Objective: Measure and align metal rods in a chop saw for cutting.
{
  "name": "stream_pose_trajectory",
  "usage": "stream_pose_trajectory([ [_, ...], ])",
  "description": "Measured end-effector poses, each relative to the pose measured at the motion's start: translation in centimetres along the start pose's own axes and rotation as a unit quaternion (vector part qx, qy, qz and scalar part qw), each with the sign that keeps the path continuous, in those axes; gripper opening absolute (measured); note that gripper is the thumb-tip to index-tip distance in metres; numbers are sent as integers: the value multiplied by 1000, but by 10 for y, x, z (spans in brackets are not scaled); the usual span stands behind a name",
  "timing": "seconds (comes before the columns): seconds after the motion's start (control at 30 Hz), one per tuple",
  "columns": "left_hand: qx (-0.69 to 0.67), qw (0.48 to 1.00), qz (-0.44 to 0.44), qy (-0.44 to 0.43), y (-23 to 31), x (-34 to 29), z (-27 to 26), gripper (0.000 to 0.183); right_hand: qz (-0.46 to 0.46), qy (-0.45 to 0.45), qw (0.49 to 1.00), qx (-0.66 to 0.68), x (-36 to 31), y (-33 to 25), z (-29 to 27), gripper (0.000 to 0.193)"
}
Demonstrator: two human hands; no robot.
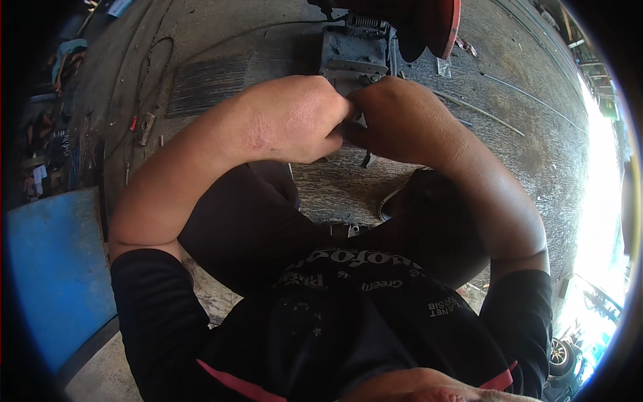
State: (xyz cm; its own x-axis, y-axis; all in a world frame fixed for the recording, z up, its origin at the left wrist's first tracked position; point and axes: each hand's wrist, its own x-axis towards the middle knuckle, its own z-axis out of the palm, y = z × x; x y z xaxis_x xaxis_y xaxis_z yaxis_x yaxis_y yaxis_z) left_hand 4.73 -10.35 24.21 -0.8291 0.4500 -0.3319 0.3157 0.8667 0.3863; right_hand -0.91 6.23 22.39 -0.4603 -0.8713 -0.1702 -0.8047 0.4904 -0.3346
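My left hand (305,114) and my right hand (398,120) meet in front of me, above the floor between my knees. Both are closed, with the fingertips curled inward and touching or nearly touching. Whatever they grip is hidden behind the knuckles. A small dark metal piece (367,159) pokes out below my right hand. Just beyond the hands stands a floor machine with a grey metal base (353,50), a coil spring (368,22) and a red round guard (452,30), which looks like a cut-off saw. Its near part is covered by my hands.
Dark thin strips (207,84) lie side by side on the floor at left, near a cable (261,28) and a small red-handled tool (134,123). A thin rod (482,114) lies at right. A blue panel (60,261) stands left; a vehicle wheel (560,356) shows lower right.
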Motion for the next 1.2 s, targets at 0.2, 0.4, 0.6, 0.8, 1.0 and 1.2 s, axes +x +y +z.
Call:
stream_pose_trajectory([
  [0.2, 17, 1000, 7, -2, -4, 6, 4, 20, 31, 31, 999, -1, 4, 7, 11, 23],
  [0.4, 25, 999, -27, -23, 2, 6, 0, 20, 26, 6, 1000, 15, 7, 9, 13, 23],
  [0.6, 16, 999, -36, -12, -3, 6, -3, 24, 29, 19, 999, 37, 11, 12, 17, 21],
  [0.8, 60, 998, -8, 0, -44, 24, 8, 33, 6, 86, 995, 55, 39, 38, 45, 28],
  [1.0, 24, 997, -61, 45, -129, 82, 16, 26, 46, 129, 981, 137, 119, 69, 81, 32],
  [1.2, -37, 950, -311, 7, -237, 106, 72, 27, 150, 28, 956, 252, 182, 80, 162, 35],
])
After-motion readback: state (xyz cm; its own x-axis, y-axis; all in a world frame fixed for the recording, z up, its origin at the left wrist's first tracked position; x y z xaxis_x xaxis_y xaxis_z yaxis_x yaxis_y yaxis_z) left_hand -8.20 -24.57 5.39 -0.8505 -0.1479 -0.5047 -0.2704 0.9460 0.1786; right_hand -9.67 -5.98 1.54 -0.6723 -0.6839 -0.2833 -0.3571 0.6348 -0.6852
